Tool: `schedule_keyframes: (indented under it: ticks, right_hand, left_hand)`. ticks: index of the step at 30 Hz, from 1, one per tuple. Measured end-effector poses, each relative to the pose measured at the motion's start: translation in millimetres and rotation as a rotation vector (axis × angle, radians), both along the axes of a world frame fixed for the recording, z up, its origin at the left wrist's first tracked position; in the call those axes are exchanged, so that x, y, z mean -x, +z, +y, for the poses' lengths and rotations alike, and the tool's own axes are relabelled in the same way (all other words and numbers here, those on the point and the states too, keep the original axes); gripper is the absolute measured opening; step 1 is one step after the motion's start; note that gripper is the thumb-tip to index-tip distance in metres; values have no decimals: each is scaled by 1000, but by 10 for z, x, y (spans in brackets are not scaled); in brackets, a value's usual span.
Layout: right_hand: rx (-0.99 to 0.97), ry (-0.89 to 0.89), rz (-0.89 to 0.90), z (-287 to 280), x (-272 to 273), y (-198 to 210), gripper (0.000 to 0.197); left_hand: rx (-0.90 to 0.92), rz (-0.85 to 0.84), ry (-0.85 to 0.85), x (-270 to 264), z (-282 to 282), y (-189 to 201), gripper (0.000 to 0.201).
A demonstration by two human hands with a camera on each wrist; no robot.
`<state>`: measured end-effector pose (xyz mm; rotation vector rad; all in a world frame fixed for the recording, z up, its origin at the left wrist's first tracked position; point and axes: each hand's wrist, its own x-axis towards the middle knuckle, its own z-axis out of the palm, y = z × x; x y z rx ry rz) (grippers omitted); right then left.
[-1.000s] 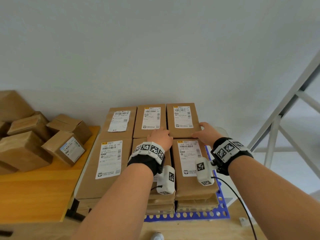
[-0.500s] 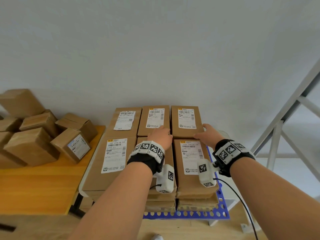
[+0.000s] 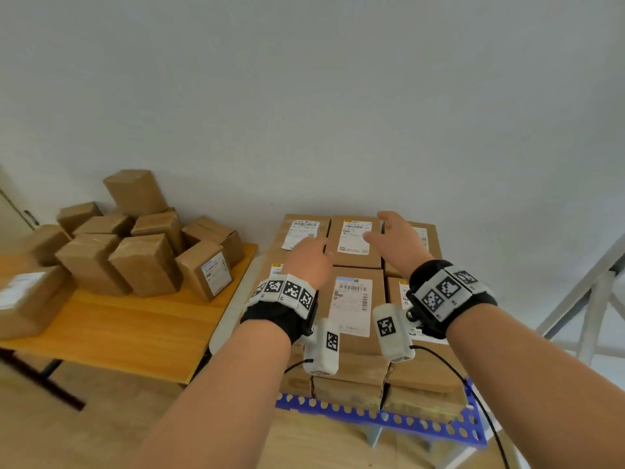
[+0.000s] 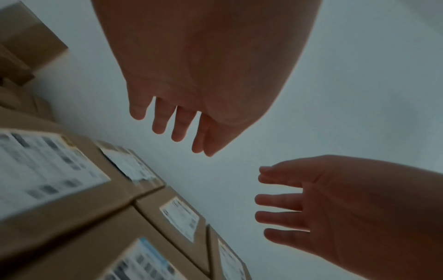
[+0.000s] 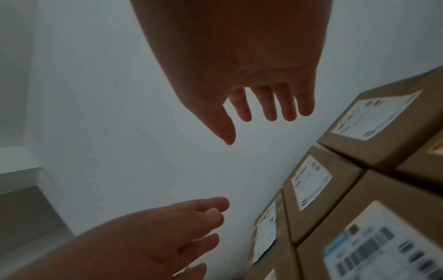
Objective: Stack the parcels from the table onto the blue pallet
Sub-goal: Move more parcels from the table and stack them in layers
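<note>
Brown cardboard parcels with white labels are stacked in layers on the blue pallet [image 3: 389, 416]; the top layer [image 3: 355, 245] holds two rows of three. My left hand [image 3: 309, 257] hovers above the stack's left-middle, fingers loosely spread and holding nothing. My right hand [image 3: 392, 236] hangs over the far row, fingers straight and empty. Both wrist views show the two open hands [image 4: 182, 130] [image 5: 263, 111] in the air above the labelled parcel tops [image 4: 48, 170] [image 5: 311, 180]. More parcels [image 3: 142, 252] are heaped on the wooden table [image 3: 135, 326] at the left.
A white wall rises directly behind the pallet and table. A white metal frame [image 3: 595, 299] stands at the right. Wooden floor [image 3: 67, 434] shows in front of the table and pallet. A flat labelled parcel [image 3: 23, 299] lies at the table's left edge.
Both hands have lifted off the far-right parcel and shifted left over the stack. The view has swung left, showing more of the table's heap.
</note>
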<state>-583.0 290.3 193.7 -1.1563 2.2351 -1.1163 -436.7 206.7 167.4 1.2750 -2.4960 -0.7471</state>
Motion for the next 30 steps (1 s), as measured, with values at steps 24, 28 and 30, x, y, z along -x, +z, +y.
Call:
schedule_keyframes:
  ticks: [24, 28, 30]
  right_hand:
    - [-36, 231, -155, -2205, -3299, -386, 58]
    - [-95, 239, -162, -2439, -3704, -579, 58]
    - [-128, 256, -158, -2539, -3831, -663, 58]
  left_hand:
    - [-114, -1, 393, -3747, -1935, -551, 44]
    - [-146, 18, 404, -4138, -2196, -661, 44]
    - [-169, 33, 421, -4252, -2260, -708, 44]
